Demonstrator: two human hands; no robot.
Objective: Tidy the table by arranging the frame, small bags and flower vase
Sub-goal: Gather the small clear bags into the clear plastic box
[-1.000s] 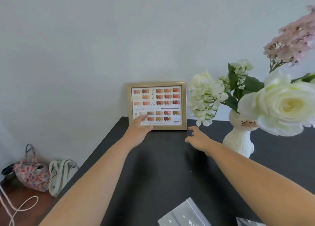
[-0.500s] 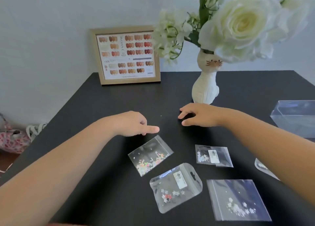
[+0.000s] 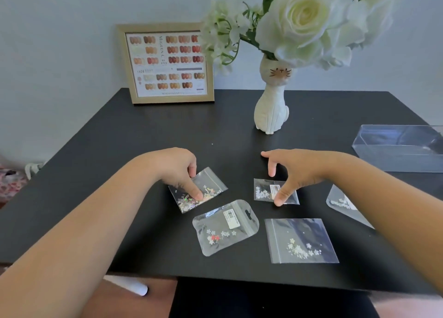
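A gold picture frame [image 3: 167, 63] with a nail-colour chart leans against the wall at the table's back left. Right of it stands a white cat-shaped vase [image 3: 272, 111] with white flowers [image 3: 304, 18]. Several small clear bags lie near the front edge. My left hand [image 3: 178, 169] pinches the glitter bag [image 3: 212, 182], thumb on top and fingers at its upper corner. My right hand [image 3: 297, 171] spans the small labelled bag [image 3: 262, 190], thumb and forefinger at opposite edges. A rounded bag [image 3: 225, 226] and a square bag [image 3: 302, 241] lie nearer me. My right forearm partly hides another bag [image 3: 340, 202].
The black table [image 3: 119, 138] meets a pale wall at the back. A clear plastic box [image 3: 398, 150] sits at the right edge. A floral bag [image 3: 12, 181] lies on the floor left of the table.
Both hands drew back from the frame toward the near edge, then dropped onto two bags. My view tilted down, bringing the bags into sight.
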